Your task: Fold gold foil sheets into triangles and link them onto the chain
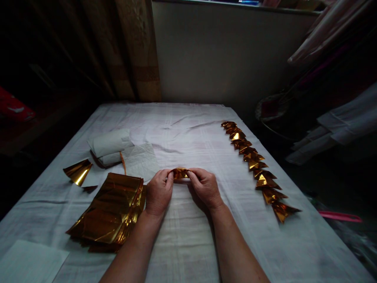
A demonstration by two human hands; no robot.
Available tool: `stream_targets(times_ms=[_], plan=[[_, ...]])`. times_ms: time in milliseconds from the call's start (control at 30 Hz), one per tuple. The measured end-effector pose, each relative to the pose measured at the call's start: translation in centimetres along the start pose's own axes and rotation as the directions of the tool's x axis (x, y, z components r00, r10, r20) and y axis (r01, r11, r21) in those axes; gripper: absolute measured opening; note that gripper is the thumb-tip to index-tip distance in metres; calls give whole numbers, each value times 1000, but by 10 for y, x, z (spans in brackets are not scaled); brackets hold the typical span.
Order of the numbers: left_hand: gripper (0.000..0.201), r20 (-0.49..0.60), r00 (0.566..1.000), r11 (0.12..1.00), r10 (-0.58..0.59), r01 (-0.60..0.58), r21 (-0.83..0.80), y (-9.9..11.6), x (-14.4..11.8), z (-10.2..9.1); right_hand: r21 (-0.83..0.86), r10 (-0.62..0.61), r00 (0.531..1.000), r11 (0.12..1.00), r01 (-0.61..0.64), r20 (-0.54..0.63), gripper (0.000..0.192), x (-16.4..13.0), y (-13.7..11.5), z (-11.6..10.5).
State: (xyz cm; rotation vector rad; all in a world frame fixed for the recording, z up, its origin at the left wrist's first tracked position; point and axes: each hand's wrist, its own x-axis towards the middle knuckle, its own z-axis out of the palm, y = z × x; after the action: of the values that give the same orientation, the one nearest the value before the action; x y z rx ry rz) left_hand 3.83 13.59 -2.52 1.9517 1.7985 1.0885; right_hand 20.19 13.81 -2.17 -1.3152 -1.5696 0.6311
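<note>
Between my two hands is a small folded piece of gold foil paper [180, 173], held just above the cloth. My left hand [160, 191] pinches its left end between thumb and fingers. The right end is gripped the same way by my right hand [205, 187]. Close by my left forearm lies a thick stack of gold foil sheets [108, 208]. Off to the right, a long row of folded gold foil pieces [251, 157] overlaps one another, running from the far edge toward me.
A white cloth [188, 243] covers the table. Behind the stack lie a roll of pale paper [110, 142], a crumpled pale sheet [141, 159] and a curled gold foil scrap [78, 173]. A white sheet [32, 261] is at near left. Clothes [350, 114] hang beyond the right edge.
</note>
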Motion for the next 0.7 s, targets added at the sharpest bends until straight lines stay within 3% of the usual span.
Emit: stream_targets(times_ms=[200,300,500,700], plan=[[20,40,999,1000,10,-10,1,-1,0,-2,21,-13,999,1000,12,48,22,2,2,-3],[20,46,998,998,53,-52,-27,0,0,-2,1,-5,1000,1000,5,15,22,2,4,-3],[22,-9,997,997,72,-72,-32,1,-1,0,-100,2,999,995,-7,-44,18,1,3,-2],[23,-42,999,997,29,-32,-72,1,-1,0,-280,-114,991,956,89,-74,15,1,-1,-6]])
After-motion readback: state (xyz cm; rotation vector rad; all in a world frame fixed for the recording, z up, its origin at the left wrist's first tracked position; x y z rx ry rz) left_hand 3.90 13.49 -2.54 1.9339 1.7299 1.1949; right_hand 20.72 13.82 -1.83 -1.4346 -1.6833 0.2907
